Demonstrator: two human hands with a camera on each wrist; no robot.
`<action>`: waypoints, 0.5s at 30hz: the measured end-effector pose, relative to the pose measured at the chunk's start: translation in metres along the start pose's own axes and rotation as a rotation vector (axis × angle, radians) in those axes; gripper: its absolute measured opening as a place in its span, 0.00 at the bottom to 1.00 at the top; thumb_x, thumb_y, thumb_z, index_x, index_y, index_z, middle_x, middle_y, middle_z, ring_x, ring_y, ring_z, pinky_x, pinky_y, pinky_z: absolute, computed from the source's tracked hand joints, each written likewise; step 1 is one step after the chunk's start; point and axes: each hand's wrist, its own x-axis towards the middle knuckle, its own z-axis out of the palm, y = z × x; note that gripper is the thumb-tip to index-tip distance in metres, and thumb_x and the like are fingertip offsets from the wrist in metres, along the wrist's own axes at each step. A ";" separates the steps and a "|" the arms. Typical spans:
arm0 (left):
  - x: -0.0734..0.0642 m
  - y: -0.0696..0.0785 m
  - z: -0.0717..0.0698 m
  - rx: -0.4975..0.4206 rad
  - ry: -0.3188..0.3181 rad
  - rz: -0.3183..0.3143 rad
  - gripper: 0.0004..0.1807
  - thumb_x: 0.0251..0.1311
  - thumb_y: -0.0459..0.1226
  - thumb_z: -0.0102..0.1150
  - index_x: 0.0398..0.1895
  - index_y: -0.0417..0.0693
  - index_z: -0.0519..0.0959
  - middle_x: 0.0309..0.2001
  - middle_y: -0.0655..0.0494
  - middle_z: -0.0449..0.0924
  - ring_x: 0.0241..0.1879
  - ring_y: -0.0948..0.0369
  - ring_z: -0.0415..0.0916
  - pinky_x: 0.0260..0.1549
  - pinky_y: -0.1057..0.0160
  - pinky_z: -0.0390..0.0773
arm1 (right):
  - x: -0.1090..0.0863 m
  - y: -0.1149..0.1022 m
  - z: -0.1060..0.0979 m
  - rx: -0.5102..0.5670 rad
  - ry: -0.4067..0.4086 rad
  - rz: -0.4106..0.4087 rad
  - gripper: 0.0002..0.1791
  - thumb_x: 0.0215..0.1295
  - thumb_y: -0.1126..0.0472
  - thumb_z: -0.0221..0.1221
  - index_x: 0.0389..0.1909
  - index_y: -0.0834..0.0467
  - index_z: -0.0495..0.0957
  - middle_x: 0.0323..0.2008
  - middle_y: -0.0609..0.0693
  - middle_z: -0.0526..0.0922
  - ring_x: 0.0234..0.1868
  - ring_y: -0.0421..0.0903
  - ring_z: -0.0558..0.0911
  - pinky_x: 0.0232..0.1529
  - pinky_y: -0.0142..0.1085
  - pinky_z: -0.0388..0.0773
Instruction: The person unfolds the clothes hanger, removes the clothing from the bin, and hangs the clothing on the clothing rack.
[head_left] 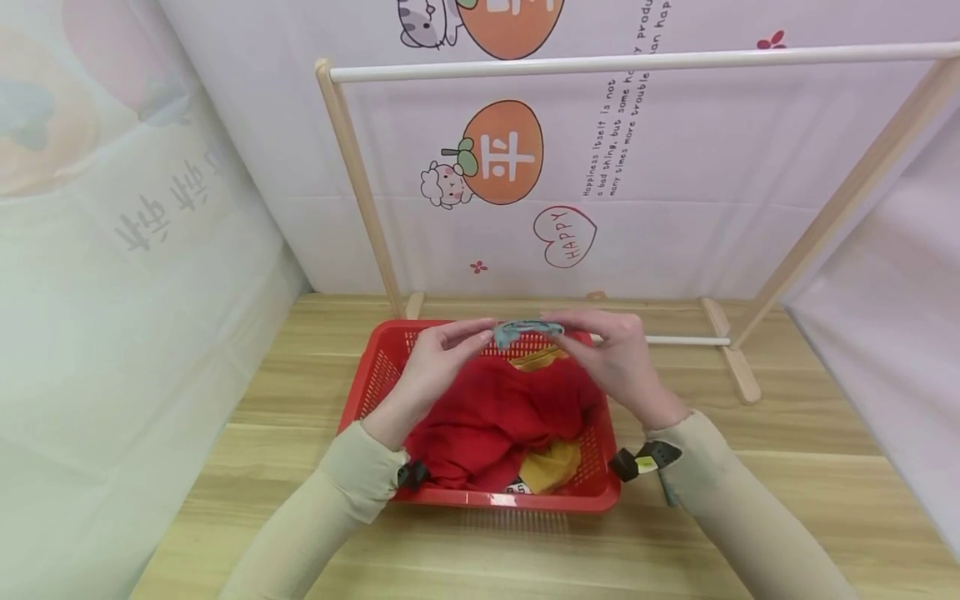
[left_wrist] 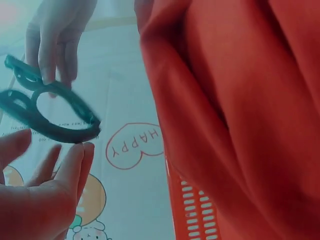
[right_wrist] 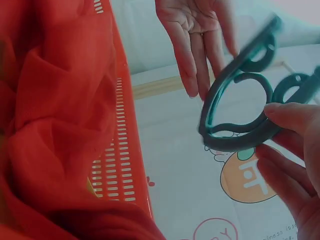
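A teal folding clothes hanger [head_left: 527, 331], its two arms folded toward each other and a curved hook between them, is held up over the back of the red basket [head_left: 480, 500]. My right hand [head_left: 618, 354] pinches it between thumb and fingers, seen closely in the right wrist view, where the hanger [right_wrist: 235, 144] stands in a V. My left hand [head_left: 438, 362] is at the hanger's other side. In the left wrist view its fingers [left_wrist: 75, 167] are fairly straight, fingertips right at the lower arm. Red cloth [head_left: 487, 417] fills much of the basket below both hands.
Yellow cloth [head_left: 551, 467] shows at the basket's front and back. Behind stands a wooden rack with a white top bar [head_left: 645, 63] and a foot [head_left: 731, 350] at the right. A teal piece [head_left: 667, 488] lies partly under my right sleeve. Printed sheets hang around the wooden table [head_left: 277, 475].
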 end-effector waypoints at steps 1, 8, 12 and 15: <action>0.000 0.000 -0.001 0.005 0.000 0.005 0.19 0.69 0.37 0.64 0.61 0.47 0.82 0.58 0.55 0.82 0.58 0.58 0.78 0.61 0.57 0.75 | 0.000 0.000 0.000 -0.008 0.000 0.015 0.17 0.53 0.76 0.74 0.44 0.61 0.89 0.41 0.50 0.90 0.39 0.46 0.88 0.44 0.26 0.82; 0.000 0.001 -0.002 0.009 -0.032 0.065 0.20 0.65 0.36 0.69 0.60 0.47 0.83 0.55 0.55 0.84 0.55 0.58 0.81 0.56 0.60 0.79 | 0.002 -0.003 -0.001 0.042 -0.078 0.205 0.12 0.59 0.67 0.73 0.45 0.58 0.89 0.39 0.46 0.90 0.39 0.41 0.88 0.40 0.30 0.85; 0.001 0.002 0.000 0.057 -0.030 0.095 0.19 0.64 0.38 0.70 0.59 0.48 0.84 0.52 0.57 0.85 0.53 0.60 0.82 0.55 0.59 0.80 | 0.004 -0.005 -0.003 0.145 -0.132 0.302 0.14 0.61 0.64 0.73 0.48 0.58 0.88 0.43 0.47 0.89 0.42 0.43 0.88 0.42 0.33 0.85; 0.001 0.003 0.001 0.092 -0.033 0.127 0.18 0.64 0.42 0.70 0.57 0.49 0.85 0.50 0.58 0.86 0.52 0.60 0.82 0.55 0.56 0.80 | 0.005 -0.006 -0.005 0.208 -0.167 0.367 0.15 0.61 0.63 0.73 0.49 0.59 0.88 0.43 0.49 0.89 0.41 0.44 0.88 0.42 0.34 0.85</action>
